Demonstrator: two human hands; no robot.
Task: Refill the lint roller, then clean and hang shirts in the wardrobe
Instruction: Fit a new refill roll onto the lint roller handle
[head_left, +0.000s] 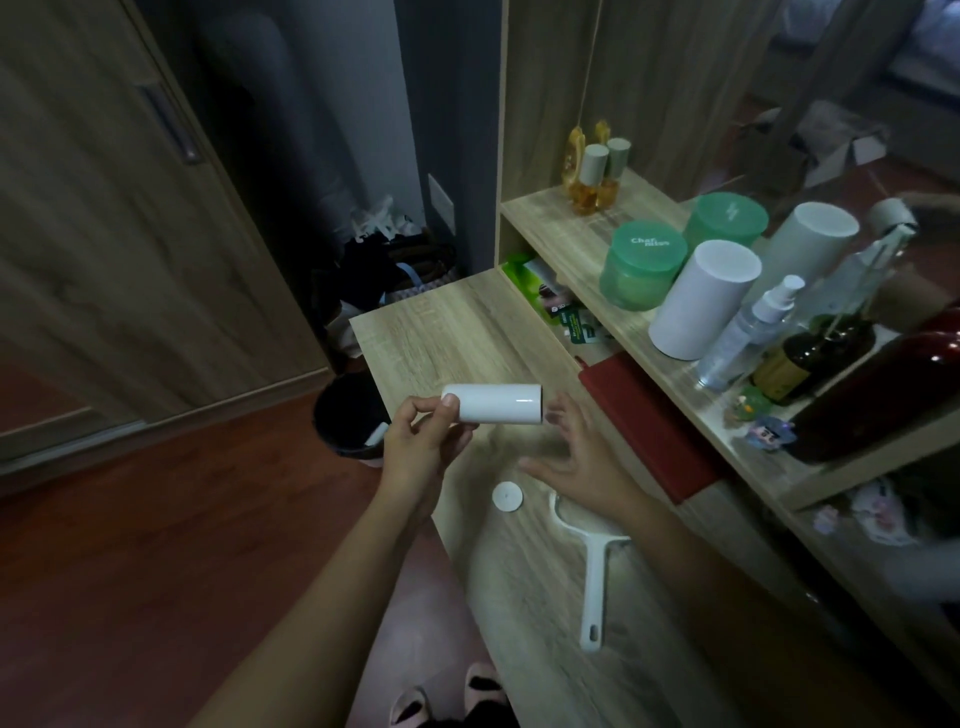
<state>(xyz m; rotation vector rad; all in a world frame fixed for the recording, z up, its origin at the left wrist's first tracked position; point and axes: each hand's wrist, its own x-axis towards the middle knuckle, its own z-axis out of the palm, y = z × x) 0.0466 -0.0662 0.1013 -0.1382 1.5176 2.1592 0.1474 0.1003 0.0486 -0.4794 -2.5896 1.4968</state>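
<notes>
Lint roller handle (592, 577): flat on the worktop (431, 338).
Refill roll (498, 404): level in the air, beyond the handle's head.
Left hand (421, 441): pinching the roll's left end.
Right hand (582, 462): fingers spread, holding nothing, between handle and roll.
Round cap (507, 497): just left of the handle's head.

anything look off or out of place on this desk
Only the lint roller: its handle lies bare on the desk, the round white cap loose beside it, the white roll held off it. Nothing spilled or broken.

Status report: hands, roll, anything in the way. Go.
Left hand grips white roll by one end. Right hand open at its other end. Roller handle and cap lie on desk; path clear.
</notes>
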